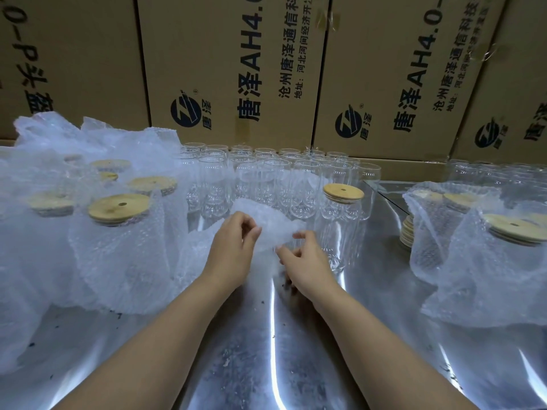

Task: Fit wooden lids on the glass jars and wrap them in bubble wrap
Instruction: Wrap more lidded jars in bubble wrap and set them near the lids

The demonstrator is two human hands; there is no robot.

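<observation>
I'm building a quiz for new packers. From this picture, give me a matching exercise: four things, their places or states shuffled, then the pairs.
Things:
1 bubble wrap sheet
2 stack of wooden lids
3 unwrapped lidded jar
4 cardboard boxes

States:
A printed, at the back
B held by left hand and right hand
C far right, partly hidden
D upright, beside the right hand

Pairs: 1-B, 2-C, 3-D, 4-A.

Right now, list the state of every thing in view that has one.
lidded jar, upright, lid on, unwrapped
back-row jars, upright, no lids
left jars, lidded, wrapped
right jars, lidded, wrapped
spare lids, stacked
bubble wrap sheet, held up, around no jar
left hand, pinches sheet
right hand, pinches sheet
</observation>
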